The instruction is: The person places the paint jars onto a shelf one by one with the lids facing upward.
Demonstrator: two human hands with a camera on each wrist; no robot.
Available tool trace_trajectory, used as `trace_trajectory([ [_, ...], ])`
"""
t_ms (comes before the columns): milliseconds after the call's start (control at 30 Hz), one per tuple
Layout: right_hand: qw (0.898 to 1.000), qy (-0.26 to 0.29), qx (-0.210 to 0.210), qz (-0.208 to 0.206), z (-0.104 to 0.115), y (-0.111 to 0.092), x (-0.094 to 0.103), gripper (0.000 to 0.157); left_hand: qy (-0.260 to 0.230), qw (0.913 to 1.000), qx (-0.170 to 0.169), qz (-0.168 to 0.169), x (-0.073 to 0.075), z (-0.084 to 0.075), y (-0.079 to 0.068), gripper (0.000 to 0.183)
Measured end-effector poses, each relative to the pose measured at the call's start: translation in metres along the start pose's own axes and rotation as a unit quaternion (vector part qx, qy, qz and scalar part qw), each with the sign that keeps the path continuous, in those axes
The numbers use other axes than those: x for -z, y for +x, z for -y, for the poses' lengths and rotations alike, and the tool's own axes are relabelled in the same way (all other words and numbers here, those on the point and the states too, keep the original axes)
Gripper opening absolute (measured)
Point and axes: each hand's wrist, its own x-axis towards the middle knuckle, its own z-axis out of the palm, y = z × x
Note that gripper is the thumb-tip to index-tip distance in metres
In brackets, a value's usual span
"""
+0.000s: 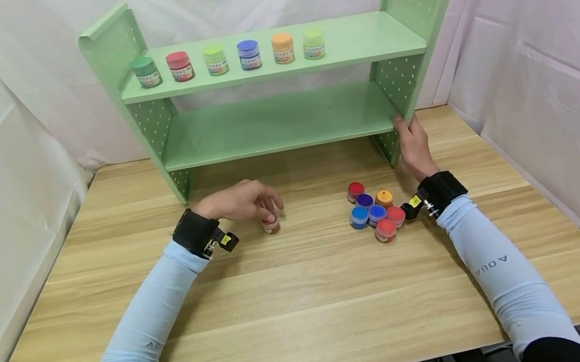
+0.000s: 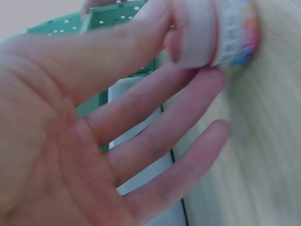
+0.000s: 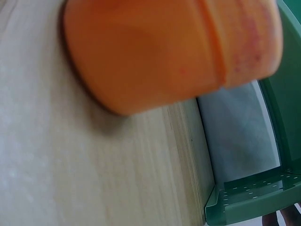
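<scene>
My left hand (image 1: 245, 201) pinches a small paint jar (image 1: 271, 226) with a reddish-brown body, low over the table. In the left wrist view the thumb is on the jar's pale pinkish lid (image 2: 197, 35), above a colourful label; the other fingers spread loosely below. My right hand (image 1: 414, 148) grips the front edge of the right side panel of a light green two-tier shelf (image 1: 281, 121), level with its lower board. On the upper board stand several paint jars in a row, from a dark green jar (image 1: 147, 72) to a light green jar (image 1: 313, 44).
Left of my right wrist, a cluster of loose jars sits on the wooden table (image 1: 299, 317), including a red jar (image 1: 385, 230), a blue jar (image 1: 359, 217) and an orange jar (image 1: 384, 197). That orange jar (image 3: 146, 56) looms close in the right wrist view. White cloth (image 1: 544, 74) hangs around the table.
</scene>
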Motion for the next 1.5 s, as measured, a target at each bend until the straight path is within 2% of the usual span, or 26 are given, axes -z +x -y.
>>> trace_trajectory([
  [133,1.0,-0.001,0.003,-0.002,-0.001,-0.001,0.0,0.055,0.042,0.9969,0.004,-0.067,-0.002,0.003,0.004,0.023],
  [267,1.0,-0.004,0.004,-0.005,-0.001,-0.001,-0.001,0.055,0.092,0.9869,0.018,-0.131,-0.006,0.005,0.008,0.019],
  [367,1.0,-0.004,0.004,-0.007,0.0,-0.002,-0.001,0.055,0.115,0.9809,0.038,-0.152,-0.009,0.007,0.009,0.017],
  [433,1.0,-0.004,0.002,-0.007,0.001,-0.002,-0.001,0.055,0.115,0.9806,0.046,-0.152,-0.01,0.007,0.01,0.016],
  [567,1.0,-0.004,0.004,-0.006,0.002,-0.001,-0.001,0.055,0.095,0.9858,0.037,-0.134,-0.009,0.008,0.01,0.015],
  [733,1.0,-0.001,0.007,-0.006,0.003,0.0,-0.001,0.055,0.092,0.9875,0.042,-0.121,-0.007,0.006,0.009,0.027],
  [933,1.0,0.0,0.003,-0.003,0.001,-0.001,-0.001,0.055,0.117,0.983,0.058,-0.129,-0.011,0.004,0.011,0.024],
  [1033,1.0,-0.003,0.006,-0.006,0.0,-0.001,-0.001,0.055,0.123,0.9815,0.065,-0.131,-0.012,0.005,0.011,0.03],
  [1200,1.0,-0.004,0.008,-0.006,0.0,-0.001,-0.001,0.055,0.116,0.9837,0.055,-0.126,-0.012,0.004,0.011,0.038],
  [1500,1.0,-0.01,0.009,-0.013,-0.001,0.0,-0.001,0.055,0.125,0.9817,0.042,-0.137,-0.014,0.006,0.013,0.029],
])
